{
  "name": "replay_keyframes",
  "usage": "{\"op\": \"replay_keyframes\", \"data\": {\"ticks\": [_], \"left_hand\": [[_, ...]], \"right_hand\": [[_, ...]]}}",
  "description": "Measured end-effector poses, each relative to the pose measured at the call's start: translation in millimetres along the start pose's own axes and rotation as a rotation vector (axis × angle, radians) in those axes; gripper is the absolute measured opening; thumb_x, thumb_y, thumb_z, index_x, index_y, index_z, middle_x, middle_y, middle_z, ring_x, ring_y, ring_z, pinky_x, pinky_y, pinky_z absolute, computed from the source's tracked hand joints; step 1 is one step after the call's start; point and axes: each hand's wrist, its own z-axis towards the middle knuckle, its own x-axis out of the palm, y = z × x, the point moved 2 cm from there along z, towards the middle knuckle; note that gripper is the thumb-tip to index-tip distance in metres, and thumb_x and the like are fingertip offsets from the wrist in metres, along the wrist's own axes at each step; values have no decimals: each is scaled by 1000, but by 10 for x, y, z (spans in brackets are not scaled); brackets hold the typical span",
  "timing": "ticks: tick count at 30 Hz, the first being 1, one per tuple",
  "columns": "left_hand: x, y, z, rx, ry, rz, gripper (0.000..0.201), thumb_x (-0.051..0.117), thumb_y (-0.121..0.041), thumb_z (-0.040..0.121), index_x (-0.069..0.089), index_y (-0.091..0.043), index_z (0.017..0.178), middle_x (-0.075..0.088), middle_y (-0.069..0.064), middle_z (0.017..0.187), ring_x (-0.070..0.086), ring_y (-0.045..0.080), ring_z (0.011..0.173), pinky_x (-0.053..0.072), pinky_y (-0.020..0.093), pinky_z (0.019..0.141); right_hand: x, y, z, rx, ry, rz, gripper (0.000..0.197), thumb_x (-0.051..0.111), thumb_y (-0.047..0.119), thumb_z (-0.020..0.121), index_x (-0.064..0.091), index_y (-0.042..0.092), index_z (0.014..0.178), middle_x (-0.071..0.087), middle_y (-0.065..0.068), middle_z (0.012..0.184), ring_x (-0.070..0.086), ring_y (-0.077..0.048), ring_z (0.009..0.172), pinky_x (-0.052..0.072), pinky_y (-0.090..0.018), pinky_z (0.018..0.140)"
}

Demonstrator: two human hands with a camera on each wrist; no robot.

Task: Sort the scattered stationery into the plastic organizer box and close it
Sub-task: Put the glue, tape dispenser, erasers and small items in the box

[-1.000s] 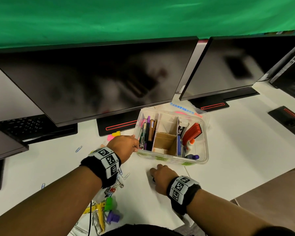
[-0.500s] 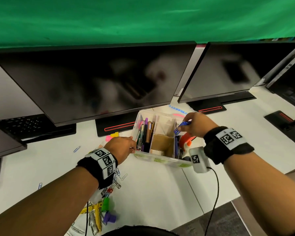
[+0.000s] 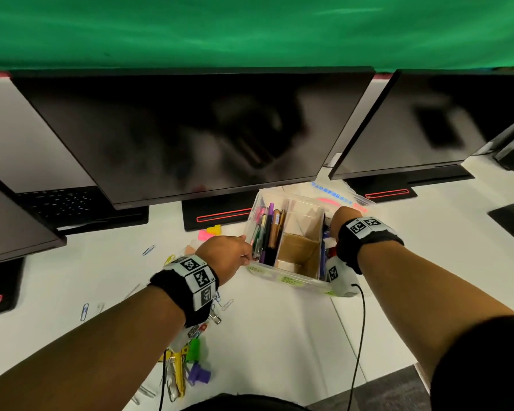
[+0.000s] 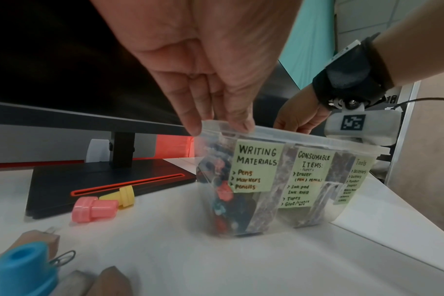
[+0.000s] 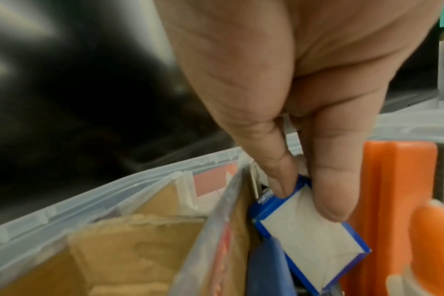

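1. Since half a second ago, the right hand (image 5: 292, 112) has been lowered deeper into the organizer box (image 3: 282, 280), right compartment.
2. A blue-edged item (image 5: 309, 238) is pinched there between thumb and finger.
3. The box's near-left rim is pinched by the left hand (image 4: 210, 66).
4. Labels (image 4: 257, 166) are read: "WRITING MATERIALS", "CONSUMABLE ITEMS", "Tools".

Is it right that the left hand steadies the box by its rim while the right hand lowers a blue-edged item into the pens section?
Not quite. The left hand does hold the box by its rim, but the right hand lowers the blue-edged item into the tools section beside the orange tool, as the right wrist view shows.
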Motion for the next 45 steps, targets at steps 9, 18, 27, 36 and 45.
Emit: {"op": "replay_keyframes", "data": {"ticks": [9,18,27,36,45], "left_hand": [[17,14,32,-2,37,-9,26,51,-15,94,64,-15,117,54,3,138,32,9,140,33,27,108],[39,46,50,14,50,-7,25,51,-12,94,64,-14,116,58,3,134,33,11,140,35,28,108],[-3,68,0,23,53,11,29,48,-17,95,62,-21,120,49,3,143,39,15,137,38,29,108],[-126,698,-518,-120,22,66,33,46,-15,95,61,-29,121,57,-6,133,53,16,122,43,31,104],[116,1171,-1215,-313,223,69,29,46,-26,96,61,-28,120,59,-3,129,51,17,121,37,27,101]], "right_hand": [[165,-31,472,96,24,162,29,77,20,71,60,12,93,63,-8,81,64,-28,78,55,-41,82],[456,-219,910,137,217,101,48,86,42,49,58,22,82,63,-1,68,61,-20,63,48,-32,58],[-240,230,247,48,1,100,53,70,21,81,50,4,127,58,-14,120,54,-29,112,44,-38,99],[-199,1121,-619,-564,-72,277,4,65,17,82,67,17,85,61,1,85,58,-19,84,44,-24,77],[810,1770,-1101,-1067,264,-76,28,61,28,86,64,21,113,65,-2,109,59,-19,96,45,-28,81]]}}
